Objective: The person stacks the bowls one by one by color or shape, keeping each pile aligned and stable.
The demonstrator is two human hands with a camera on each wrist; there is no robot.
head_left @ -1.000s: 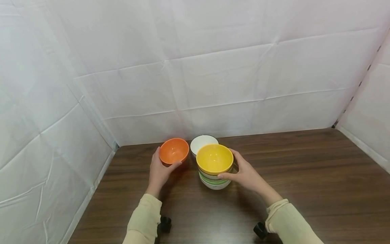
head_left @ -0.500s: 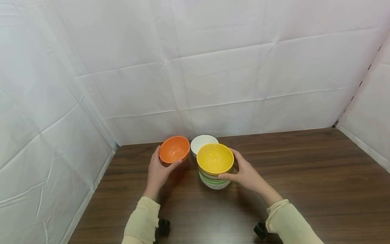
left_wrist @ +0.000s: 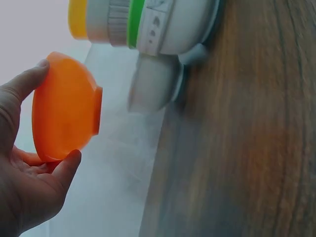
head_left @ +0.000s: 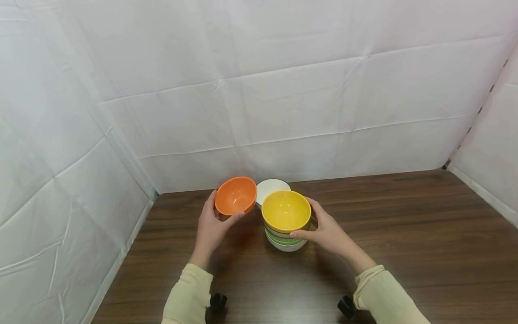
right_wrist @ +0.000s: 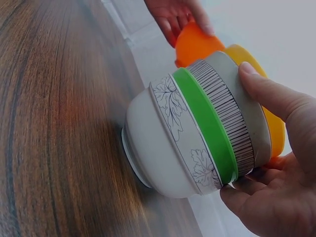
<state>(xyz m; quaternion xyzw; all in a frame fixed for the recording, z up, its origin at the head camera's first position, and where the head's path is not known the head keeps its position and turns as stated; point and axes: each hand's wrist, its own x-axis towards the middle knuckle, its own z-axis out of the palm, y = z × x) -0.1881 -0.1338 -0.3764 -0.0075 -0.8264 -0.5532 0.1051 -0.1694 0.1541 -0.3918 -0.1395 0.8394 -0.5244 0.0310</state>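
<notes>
My left hand (head_left: 211, 229) holds an orange bowl (head_left: 236, 196) by its side, thumb near and fingers far. In the left wrist view the orange bowl (left_wrist: 66, 108) is off the table, left of the stack. My right hand (head_left: 323, 227) grips the upper part of a stack of bowls. On top sits a yellow bowl (head_left: 285, 211). Below it the right wrist view shows a grey bowl with black stripes (right_wrist: 224, 106), a green bowl (right_wrist: 207, 126) and, at the bottom, a white bowl with leaf drawings (right_wrist: 163, 143), standing on the table.
Behind the stack a white bowl with a dark rim (head_left: 270, 186) stands on the brown wooden table (head_left: 404, 234), partly hidden. White sheet walls (head_left: 291, 90) enclose the table's back and sides. Black camera mounts (head_left: 346, 306) show by both sleeves.
My left hand has raised the orange bowl and carried it a little right, toward the stack; it now overlaps the back white bowl's edge in view. My right hand and the stack have hardly moved.
</notes>
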